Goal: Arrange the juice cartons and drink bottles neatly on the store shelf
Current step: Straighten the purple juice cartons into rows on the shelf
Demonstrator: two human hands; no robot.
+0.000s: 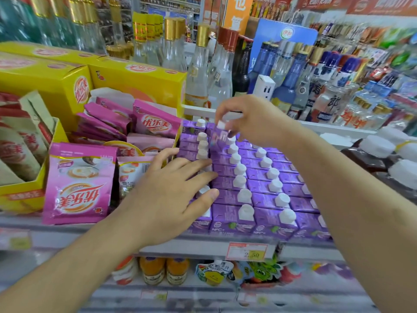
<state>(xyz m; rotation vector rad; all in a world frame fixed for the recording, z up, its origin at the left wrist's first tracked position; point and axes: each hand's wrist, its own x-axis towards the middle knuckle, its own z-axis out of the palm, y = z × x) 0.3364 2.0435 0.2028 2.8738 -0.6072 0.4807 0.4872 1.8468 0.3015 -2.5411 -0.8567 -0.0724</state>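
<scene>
My left hand (171,195) lay flat on the purple white-capped juice cartons (243,195) | my right hand (252,120) pinched one raised purple carton (217,137) by its cap, beyond the left | hands apart

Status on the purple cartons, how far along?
Mostly done: the purple cartons stand in tidy rows. In hand: the right hand pinches the cap of a raised carton at the back, while the left hand rests flat on the left row. Left: seat that carton.
</scene>
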